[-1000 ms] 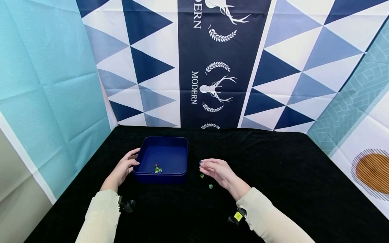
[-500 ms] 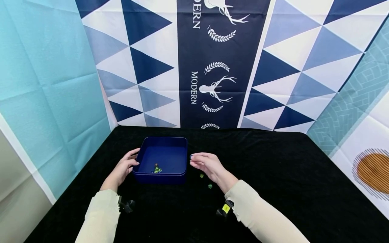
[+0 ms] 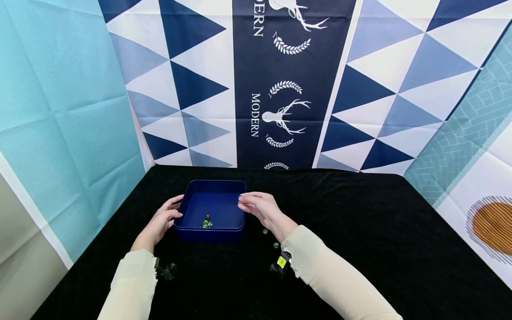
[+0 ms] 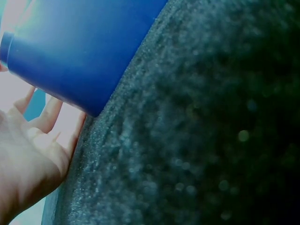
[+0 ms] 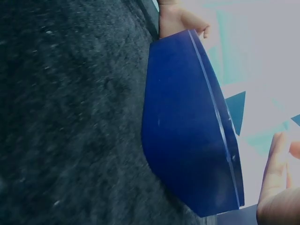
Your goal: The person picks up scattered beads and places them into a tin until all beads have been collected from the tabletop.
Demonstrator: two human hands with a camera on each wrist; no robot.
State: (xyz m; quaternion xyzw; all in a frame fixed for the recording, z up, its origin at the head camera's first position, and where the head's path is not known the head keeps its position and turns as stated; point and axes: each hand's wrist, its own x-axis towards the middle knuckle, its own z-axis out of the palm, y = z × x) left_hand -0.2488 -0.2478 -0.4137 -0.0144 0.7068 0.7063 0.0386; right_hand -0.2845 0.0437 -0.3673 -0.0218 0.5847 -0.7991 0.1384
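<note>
A dark blue square box (image 3: 212,234) stands on the black cloth, with several green and dark glass marbles (image 3: 206,223) inside near its front wall. My left hand (image 3: 160,224) rests against the box's left side; its fingers lie fairly straight along the outer wall in the left wrist view, with the thumb by the rim. My right hand (image 3: 262,209) is above the box's right rim, its fingertips just over the inside. Between thumb and fingers it pinches a small blue marble (image 3: 239,197), mostly hidden. In the right wrist view, the right fingers (image 5: 274,164) show above the rim.
Two loose green marbles lie on the cloth to the right of the box: one marble (image 3: 265,231) near the right wrist, another marble (image 3: 276,245) closer to me. Black cloth (image 3: 352,222) covers the table. Patterned hangings (image 3: 208,89) stand behind and at the sides.
My right hand has moved left and slightly away from me, from beside the loose marbles to over the box's right rim, carrying the blue marble. The left hand has stayed at the box.
</note>
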